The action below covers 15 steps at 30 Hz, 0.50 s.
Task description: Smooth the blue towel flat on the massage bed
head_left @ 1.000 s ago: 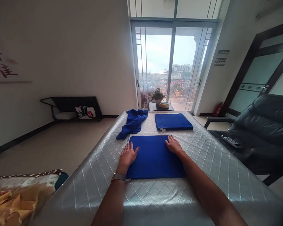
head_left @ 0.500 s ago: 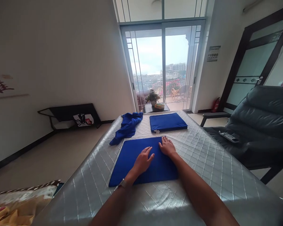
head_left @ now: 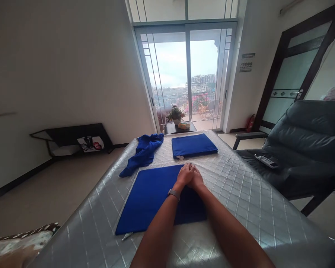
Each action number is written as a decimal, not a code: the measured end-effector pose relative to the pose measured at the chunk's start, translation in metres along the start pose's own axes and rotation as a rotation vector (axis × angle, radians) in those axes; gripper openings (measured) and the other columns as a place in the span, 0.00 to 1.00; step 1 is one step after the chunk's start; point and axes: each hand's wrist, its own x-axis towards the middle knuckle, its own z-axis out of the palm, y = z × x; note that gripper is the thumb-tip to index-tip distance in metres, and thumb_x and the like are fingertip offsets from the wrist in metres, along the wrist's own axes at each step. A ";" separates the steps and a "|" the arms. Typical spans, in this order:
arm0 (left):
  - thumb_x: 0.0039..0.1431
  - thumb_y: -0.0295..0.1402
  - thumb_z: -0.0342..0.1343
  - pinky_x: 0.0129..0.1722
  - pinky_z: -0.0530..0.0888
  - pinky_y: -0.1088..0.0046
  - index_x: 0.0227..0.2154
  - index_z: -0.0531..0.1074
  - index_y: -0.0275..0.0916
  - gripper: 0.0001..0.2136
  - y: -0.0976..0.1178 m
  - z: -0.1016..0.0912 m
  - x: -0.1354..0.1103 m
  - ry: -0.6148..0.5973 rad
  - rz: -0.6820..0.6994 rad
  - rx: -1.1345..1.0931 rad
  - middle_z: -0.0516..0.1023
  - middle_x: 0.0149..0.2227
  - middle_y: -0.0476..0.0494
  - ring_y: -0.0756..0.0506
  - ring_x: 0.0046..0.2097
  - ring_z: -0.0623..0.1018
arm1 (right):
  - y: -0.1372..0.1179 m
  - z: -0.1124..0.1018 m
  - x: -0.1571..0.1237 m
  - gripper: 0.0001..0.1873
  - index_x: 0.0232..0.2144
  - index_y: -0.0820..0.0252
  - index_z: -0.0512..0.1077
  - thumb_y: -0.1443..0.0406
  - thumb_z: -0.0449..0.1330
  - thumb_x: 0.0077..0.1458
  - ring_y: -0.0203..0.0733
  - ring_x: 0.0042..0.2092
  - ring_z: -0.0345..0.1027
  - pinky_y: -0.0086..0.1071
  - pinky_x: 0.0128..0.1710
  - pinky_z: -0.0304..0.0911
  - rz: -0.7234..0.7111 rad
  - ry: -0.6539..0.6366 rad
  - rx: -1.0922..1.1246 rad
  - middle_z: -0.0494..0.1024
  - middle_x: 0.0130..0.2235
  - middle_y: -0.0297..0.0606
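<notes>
A flat rectangular piece of blue fabric [head_left: 147, 197] lies in front of me, a small white tag showing at its near left edge. My left hand [head_left: 185, 174] and my right hand [head_left: 196, 179] meet at its far right corner. Their fingers are drawn together on the fabric's edge, and the fingertips are partly hidden. Just beyond lies a neat stack of folded blue fabric [head_left: 194, 145], also with a white tag. To the left of that stack is a crumpled blue cloth [head_left: 144, 153].
The fabric lies on a quilted silver covering [head_left: 240, 193]. At the far end stands a small table [head_left: 169, 129] with a potted plant [head_left: 176, 113], before a glass sliding door. On the right is a dark armchair [head_left: 315, 141] with a white device [head_left: 266, 161] on its seat.
My left hand has moved forward and right from the middle of the fabric to join my right hand at the far right corner. The view has shifted slightly.
</notes>
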 end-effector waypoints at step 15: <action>0.72 0.44 0.34 0.70 0.48 0.55 0.67 0.59 0.43 0.26 -0.044 -0.025 -0.023 -0.032 0.038 0.302 0.59 0.69 0.40 0.43 0.71 0.54 | -0.005 -0.005 0.002 0.33 0.70 0.67 0.50 0.58 0.40 0.68 0.42 0.72 0.37 0.37 0.69 0.34 0.052 -0.018 0.038 0.47 0.72 0.43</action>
